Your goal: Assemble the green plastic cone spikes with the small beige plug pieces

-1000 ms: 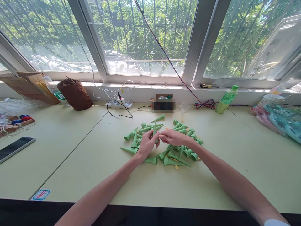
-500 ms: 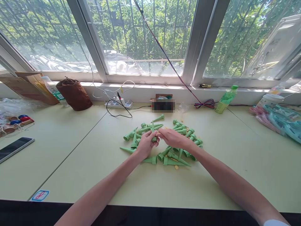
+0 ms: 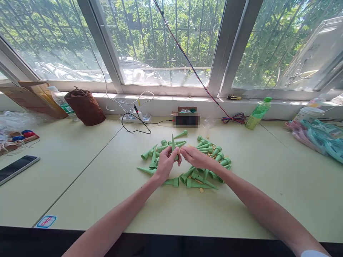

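Observation:
My left hand (image 3: 164, 163) is closed round a green plastic cone spike (image 3: 173, 143), holding it upright with its tip pointing up. My right hand (image 3: 197, 157) meets it from the right, fingertips pinched at the spike's base; what they pinch is too small to name. Both hands hover over a pile of several green cone spikes (image 3: 203, 167) lying on the pale table (image 3: 107, 185). More green spikes (image 3: 154, 154) lie to the left of my hands. Small yellowish bits (image 3: 200, 190) are scattered among them.
A power strip with cables (image 3: 135, 117) and a small box (image 3: 186, 116) sit at the back. A brown bag (image 3: 85, 106), a phone (image 3: 16, 168) and coloured toys (image 3: 21, 137) lie left. A green bottle (image 3: 257, 113) and plastic bags (image 3: 318, 137) are at the right.
The upright spike in my left hand has shifted slightly left and up. My right hand's fingers have moved closer to its base. Nothing else moved.

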### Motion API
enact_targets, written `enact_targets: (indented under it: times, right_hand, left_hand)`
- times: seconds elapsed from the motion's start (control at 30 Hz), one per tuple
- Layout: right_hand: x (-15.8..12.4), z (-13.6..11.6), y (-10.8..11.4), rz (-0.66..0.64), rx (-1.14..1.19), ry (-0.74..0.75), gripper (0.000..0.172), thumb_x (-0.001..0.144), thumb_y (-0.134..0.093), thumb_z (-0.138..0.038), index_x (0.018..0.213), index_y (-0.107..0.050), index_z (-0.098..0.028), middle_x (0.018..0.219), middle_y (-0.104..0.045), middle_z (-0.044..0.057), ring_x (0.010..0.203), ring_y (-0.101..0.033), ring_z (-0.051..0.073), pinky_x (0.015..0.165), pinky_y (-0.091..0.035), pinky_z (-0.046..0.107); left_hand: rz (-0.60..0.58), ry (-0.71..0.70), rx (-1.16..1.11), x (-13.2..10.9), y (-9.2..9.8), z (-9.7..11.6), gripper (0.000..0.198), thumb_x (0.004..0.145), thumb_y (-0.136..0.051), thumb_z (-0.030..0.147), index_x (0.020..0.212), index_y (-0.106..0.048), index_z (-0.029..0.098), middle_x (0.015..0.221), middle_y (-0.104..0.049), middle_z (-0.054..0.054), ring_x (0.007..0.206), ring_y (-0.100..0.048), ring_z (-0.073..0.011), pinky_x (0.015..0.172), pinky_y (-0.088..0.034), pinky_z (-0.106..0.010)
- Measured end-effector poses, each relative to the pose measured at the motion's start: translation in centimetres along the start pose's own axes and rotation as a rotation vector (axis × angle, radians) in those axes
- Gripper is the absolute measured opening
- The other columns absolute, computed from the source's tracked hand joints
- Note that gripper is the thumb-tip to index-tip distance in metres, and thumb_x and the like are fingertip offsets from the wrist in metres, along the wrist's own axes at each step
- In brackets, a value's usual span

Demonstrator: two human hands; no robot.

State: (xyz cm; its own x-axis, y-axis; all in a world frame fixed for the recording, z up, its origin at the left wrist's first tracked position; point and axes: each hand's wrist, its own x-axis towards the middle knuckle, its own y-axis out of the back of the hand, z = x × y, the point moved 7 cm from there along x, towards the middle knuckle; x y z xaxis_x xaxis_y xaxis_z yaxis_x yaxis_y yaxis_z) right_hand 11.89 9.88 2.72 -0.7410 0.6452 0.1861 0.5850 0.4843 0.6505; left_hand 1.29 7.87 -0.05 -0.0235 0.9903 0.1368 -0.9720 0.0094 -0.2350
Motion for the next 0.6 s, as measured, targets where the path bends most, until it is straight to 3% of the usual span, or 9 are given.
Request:
enact_targets:
  times: [0.27, 0.6]
  right_hand:
    - [0.2, 0.9, -0.5, -0.045, 0.175, -0.049, 0.057, 0.102, -0.025, -0.058, 0.069, -0.051, -0.019, 0.061, -0.039, -0.003, 0.057, -0.039, 0.012, 0.058, -0.036, 0.025]
    - [0.2, 1.7, -1.6, -0.157, 0.547, -0.091, 0.054, 0.097, -0.036, -0.063, 0.073, -0.052, -0.018, 0.06, -0.024, -0.007, 0.049, -0.02, 0.008, 0.046, -0.022, 0.023]
  left_hand:
    - [0.001, -0.068, 0.115, -0.1, 0.1, 0.4, 0.027, 0.09, -0.062, 0.042, 0.082, -0.056, 0.017, 0.065, -0.055, 0.001, 0.053, -0.052, -0.0094, 0.051, -0.047, -0.024]
    - [0.016, -0.174, 0.217, -0.2, 0.2, 0.7, 0.026, 0.088, -0.064, 0.042, 0.085, -0.056, 0.018, 0.064, -0.056, 0.002, 0.052, -0.053, -0.0103, 0.05, -0.046, -0.023]
